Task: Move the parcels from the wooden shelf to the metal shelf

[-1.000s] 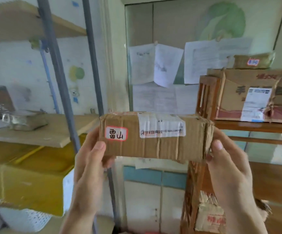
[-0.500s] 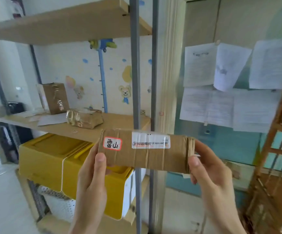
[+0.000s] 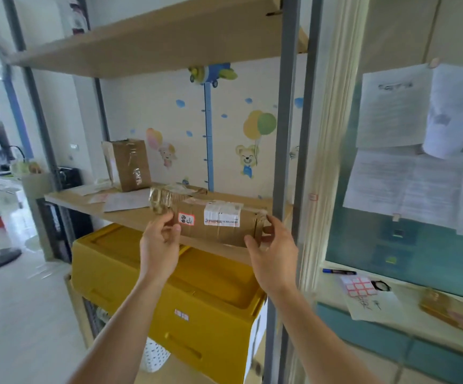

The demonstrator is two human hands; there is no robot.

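Observation:
A long brown cardboard parcel (image 3: 216, 223) with a red-edged sticker and a white label rests on the front edge of the metal shelf's middle board (image 3: 130, 214). My left hand (image 3: 159, 245) grips its left end and my right hand (image 3: 272, 253) grips its right end. Just behind it lies a small tape-wrapped parcel (image 3: 166, 199). Further back on the same board, a brown box (image 3: 128, 164) stands upright. The wooden shelf is out of view.
A grey metal post (image 3: 284, 134) rises right beside the parcel's right end. Loose papers (image 3: 125, 199) lie on the board. A yellow plastic bin (image 3: 197, 295) sits below. An upper board (image 3: 141, 42) hangs overhead. Papers (image 3: 407, 162) are pinned on the right wall.
My view has swung left, from the wooden shelf to the metal shelf. Both hands carried the long parcel forward and it now sits on the middle board.

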